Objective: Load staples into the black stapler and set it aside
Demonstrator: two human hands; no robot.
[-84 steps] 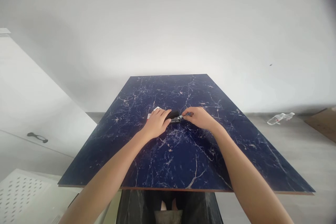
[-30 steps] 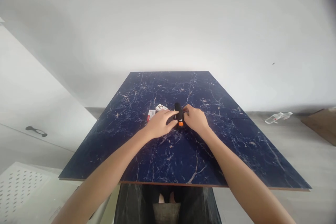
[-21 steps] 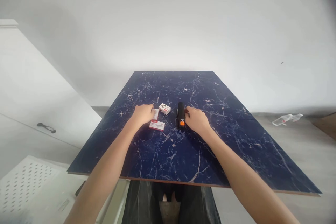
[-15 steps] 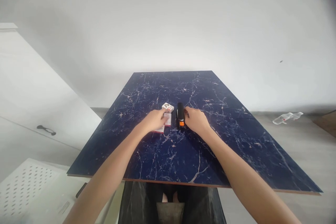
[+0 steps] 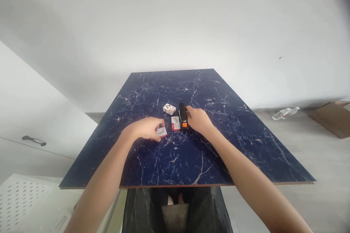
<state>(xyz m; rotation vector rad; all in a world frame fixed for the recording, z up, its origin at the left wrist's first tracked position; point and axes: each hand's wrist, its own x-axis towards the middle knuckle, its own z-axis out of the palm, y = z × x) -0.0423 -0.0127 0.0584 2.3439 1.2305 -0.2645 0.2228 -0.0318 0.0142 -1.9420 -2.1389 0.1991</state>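
Observation:
My left hand point(image 5: 149, 129) is closed on a small red-and-white box point(image 5: 162, 131), its thumb at the near side and its fingers over the far side. Just to the right, a second red-and-white box point(image 5: 175, 123) lies flat on the dark blue table. A thicker white box point(image 5: 169, 109) with a dark picture and red print sits behind them. A black stapler point(image 5: 183, 113) with an orange patch at its near end lies beside the second box. My right hand point(image 5: 199, 119) has its fingers curled against the stapler's right side; some fingertips are hidden.
The blue marbled table point(image 5: 175, 167) stands by a white wall. On the floor to the right lie a clear plastic bottle point(image 5: 281, 113) and a cardboard box point(image 5: 332, 118). A white cabinet point(image 5: 35, 109) and a perforated white crate point(image 5: 22, 200) are at the left.
My left hand has moved left and taken one red-and-white box away from the other. The second flat box now lies uncovered against the stapler. My right hand stays at the stapler; the view has shifted.

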